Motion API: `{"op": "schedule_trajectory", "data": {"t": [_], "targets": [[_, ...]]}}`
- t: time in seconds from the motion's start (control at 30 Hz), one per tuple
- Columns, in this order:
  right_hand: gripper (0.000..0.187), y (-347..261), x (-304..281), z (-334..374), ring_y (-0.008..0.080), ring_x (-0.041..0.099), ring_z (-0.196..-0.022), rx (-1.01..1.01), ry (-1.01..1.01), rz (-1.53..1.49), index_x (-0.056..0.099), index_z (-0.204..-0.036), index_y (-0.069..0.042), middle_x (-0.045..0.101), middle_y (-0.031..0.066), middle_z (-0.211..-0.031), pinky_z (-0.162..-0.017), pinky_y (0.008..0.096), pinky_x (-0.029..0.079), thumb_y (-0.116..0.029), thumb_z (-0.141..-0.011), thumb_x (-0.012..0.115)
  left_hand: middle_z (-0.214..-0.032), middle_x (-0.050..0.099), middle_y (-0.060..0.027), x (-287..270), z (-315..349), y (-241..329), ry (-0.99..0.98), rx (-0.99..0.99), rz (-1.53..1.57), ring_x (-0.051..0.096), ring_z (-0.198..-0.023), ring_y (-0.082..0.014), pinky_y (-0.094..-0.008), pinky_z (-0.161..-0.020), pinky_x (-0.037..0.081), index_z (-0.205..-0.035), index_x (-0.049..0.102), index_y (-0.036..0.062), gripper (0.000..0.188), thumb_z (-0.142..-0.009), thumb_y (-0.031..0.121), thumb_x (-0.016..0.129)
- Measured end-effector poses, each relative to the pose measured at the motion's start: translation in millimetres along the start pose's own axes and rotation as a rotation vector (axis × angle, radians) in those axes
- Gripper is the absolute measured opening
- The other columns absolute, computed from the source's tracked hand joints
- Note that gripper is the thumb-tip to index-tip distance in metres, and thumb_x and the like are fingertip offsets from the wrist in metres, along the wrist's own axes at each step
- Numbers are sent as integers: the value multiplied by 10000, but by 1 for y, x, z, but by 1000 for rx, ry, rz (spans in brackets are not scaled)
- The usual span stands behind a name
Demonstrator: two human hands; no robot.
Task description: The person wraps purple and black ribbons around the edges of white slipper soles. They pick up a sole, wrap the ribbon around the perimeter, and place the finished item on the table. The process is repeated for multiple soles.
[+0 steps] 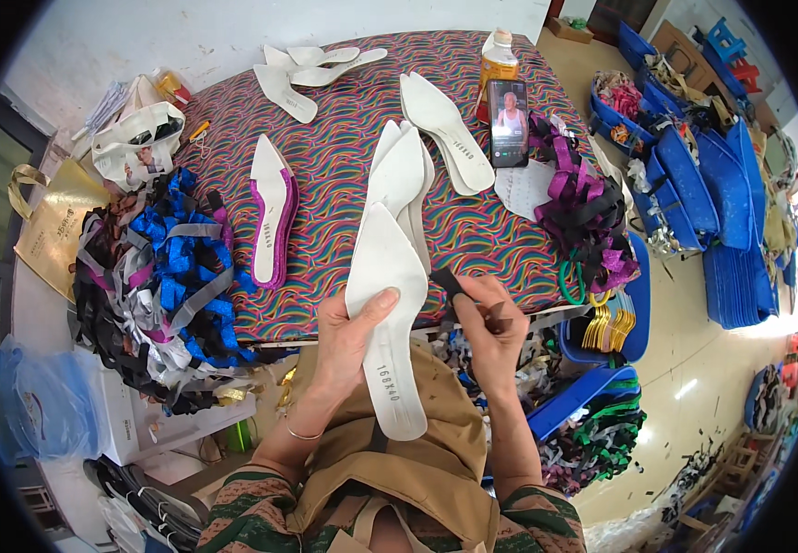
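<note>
In front of my body, my left hand (339, 339) grips a white pointed shoe insole (388, 276), thumb on its upper face and fingers behind. The insole's toe points away from me and its heel end hangs over my brown apron. My right hand (494, 341), just right of the insole, pinches a dark ribbon strip (448, 282). Beyond the held insole, more white insoles (403, 170) lie overlapped on the table. To the left rests a small stack of insoles with purple glitter edging (273, 217). Further white insoles (454, 143) lie near the phone.
A patterned cloth covers the table (325, 138). Blue, black and silver strips (173, 267) heap at its left; purple and black strips (583, 189) hang at its right. A phone (510, 124) leans against a bottle (500, 60). Blue bins (694, 184) stand along the right floor.
</note>
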State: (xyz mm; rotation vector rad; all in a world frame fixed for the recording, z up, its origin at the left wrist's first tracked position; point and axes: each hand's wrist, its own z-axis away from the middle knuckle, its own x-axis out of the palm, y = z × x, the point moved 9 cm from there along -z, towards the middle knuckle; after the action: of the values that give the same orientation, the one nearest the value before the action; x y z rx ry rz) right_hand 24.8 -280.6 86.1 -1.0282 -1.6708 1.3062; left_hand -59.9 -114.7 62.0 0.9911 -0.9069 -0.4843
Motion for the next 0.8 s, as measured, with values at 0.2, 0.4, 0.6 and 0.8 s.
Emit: {"op": "schedule_trajectory", "data": {"t": [0.2,0.4,0.6,0.8], "targets": [[240,19,8,13,62,562,-803,160,104,-218,669,-1099,18,620,17,-960,-685,202,434,65,-876,592,-874,707,-70,1,9,2,-3,39,-41,643,-697,-97,-243,-597,505,-1011,693,-20,206,-878,136,710],[258,21,12,19,75,580,-861,117,72,-301,666,-1125,20,633,22,-991,-731,210,450,56,-879,595,-878,706,-68,6,9,1,-10,23,-70,640,-700,-94,-238,-601,502,-1014,692,-19,202,-882,133,706],[248,8,16,18,62,553,-801,83,-15,-240,676,-1118,15,619,15,-1001,-671,205,429,5,-881,603,-884,704,-64,4,6,5,-31,47,-155,636,-720,-89,-240,-626,499,-1022,691,-24,209,-881,129,704],[106,17,3,3,24,342,-456,481,-188,-501,675,-827,50,569,21,-706,-414,208,239,-37,-847,618,-891,702,-56,12,8,11,-130,83,-223,629,-740,-85,-239,-645,494,-1046,684,-34,212,-884,103,688]]}}
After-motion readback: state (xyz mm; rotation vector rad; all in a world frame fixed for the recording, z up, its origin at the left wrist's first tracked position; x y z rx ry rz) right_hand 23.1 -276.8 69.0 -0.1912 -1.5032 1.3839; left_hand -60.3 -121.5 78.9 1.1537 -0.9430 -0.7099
